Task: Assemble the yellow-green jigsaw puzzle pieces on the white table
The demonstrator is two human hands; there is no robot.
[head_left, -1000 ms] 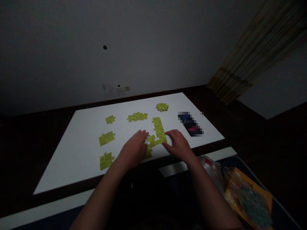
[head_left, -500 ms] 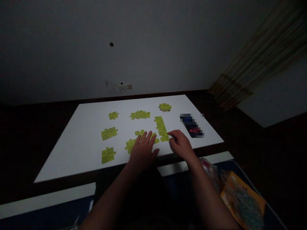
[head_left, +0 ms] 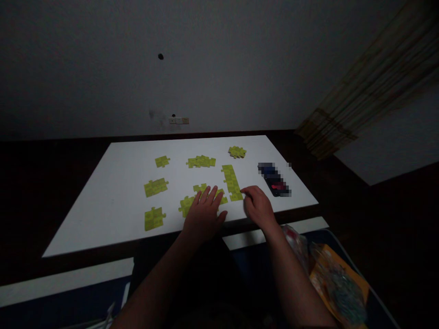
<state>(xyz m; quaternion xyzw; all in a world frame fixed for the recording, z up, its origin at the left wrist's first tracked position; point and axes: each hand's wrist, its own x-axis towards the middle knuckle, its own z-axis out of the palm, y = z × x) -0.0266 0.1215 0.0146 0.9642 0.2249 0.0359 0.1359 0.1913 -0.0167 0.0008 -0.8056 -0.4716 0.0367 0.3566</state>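
Observation:
My left hand [head_left: 203,212] lies palm down with its fingers spread over a cluster of yellow-green jigsaw puzzle pieces [head_left: 186,206], hiding part of them. Some pieces show past the fingers on both sides. Just right of this cluster lies a strip of joined puzzle pieces [head_left: 231,182], pointing away from me. My right hand [head_left: 258,204] rests at the strip's near right corner, its index fingertip at the edge. Its other fingers are partly curled and nothing shows in them.
More puzzle pieces lie on the white table [head_left: 116,192]: three groups at left, an overlapping row [head_left: 201,161] behind and a pile [head_left: 237,151] at the back. A pixelated dark object [head_left: 274,179] lies at right. Plastic bags [head_left: 343,288] sit beside my right forearm.
The view has shifted slightly. My right thumb has drawn in closer to the hand, while the index fingertip stays by the strip. My left hand keeps its place on the pieces.

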